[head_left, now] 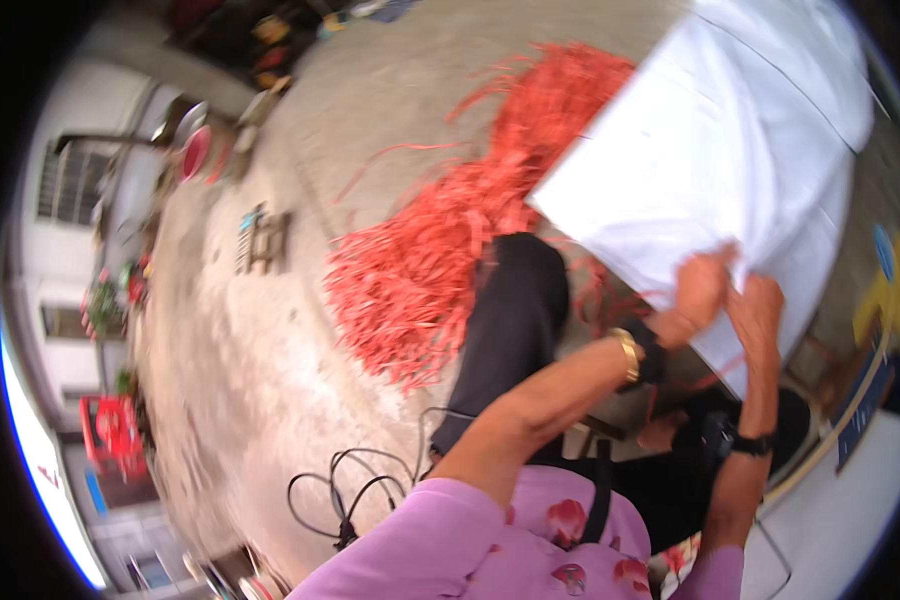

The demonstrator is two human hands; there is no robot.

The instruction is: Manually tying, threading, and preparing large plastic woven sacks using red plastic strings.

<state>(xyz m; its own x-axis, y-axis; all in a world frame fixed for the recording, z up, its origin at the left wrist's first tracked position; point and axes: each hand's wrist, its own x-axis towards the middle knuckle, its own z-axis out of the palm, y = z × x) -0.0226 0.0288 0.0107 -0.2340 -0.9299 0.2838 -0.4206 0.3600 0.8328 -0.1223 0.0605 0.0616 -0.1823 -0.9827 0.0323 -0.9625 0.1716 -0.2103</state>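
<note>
A large white sheet (650,150), smooth and creased, spreads before me at the upper right, with thin dark lines running across its far part. My left hand (703,288) is closed at the sheet's near part, where folds gather. Right beside it, my right hand (757,305) is closed too, almost touching the left. The fingers are blurred, so the exact grip is hard to see. A thin red strand passes just below the hands. Left of the sheet lies a long heap of red strips (420,260) on the floor, partly under the sheet's edge.
A black cable (335,490) loops on the concrete floor (270,370) by my left side. Farther left stand a small wooden stool (262,240), a red crate (112,432) and a pink basin (197,153). A white surface (850,500) borders my right side.
</note>
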